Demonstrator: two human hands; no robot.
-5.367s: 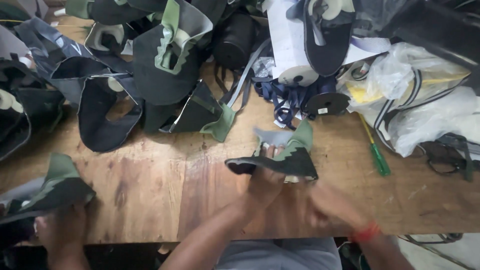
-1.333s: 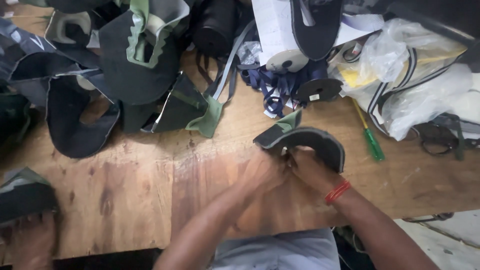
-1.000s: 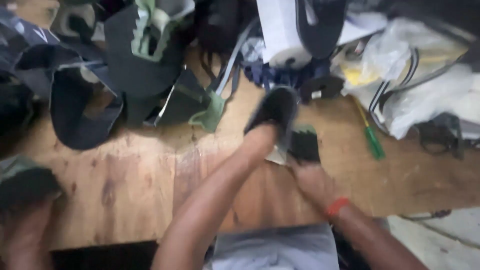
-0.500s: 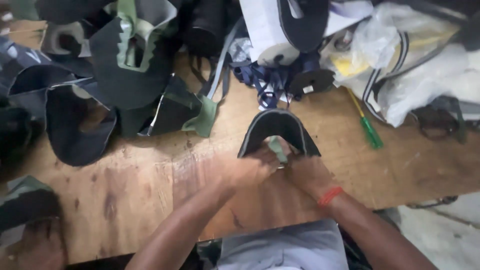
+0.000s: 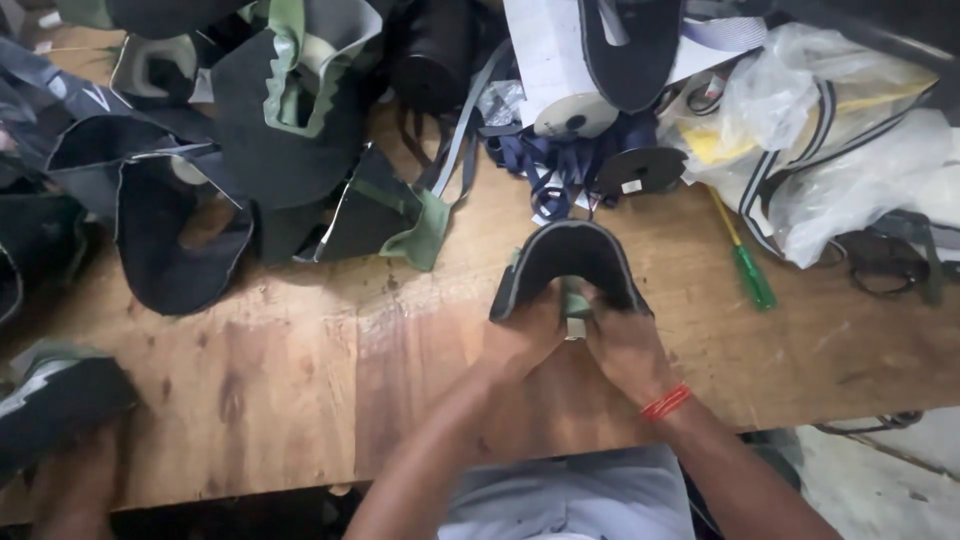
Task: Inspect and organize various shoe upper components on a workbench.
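Your left hand (image 5: 525, 335) and right hand (image 5: 622, 342) now meet over the wooden bench (image 5: 300, 370), fingers pinched on the two ends of a dark curved shoe piece (image 5: 570, 260) that a second ago swung aloft, its arch now standing steady for folding.

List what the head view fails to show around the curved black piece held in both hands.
- Curved black piece: its lower ends, covered by the left hand and right hand.
- Small green part between the fingers: mostly hidden, its shape unclear.
- Another person's hand: cut off by the bottom-left edge, dim.
- Green screwdriver: tip too small to tell.
- Clear plastic bag: contents blurred behind the film.
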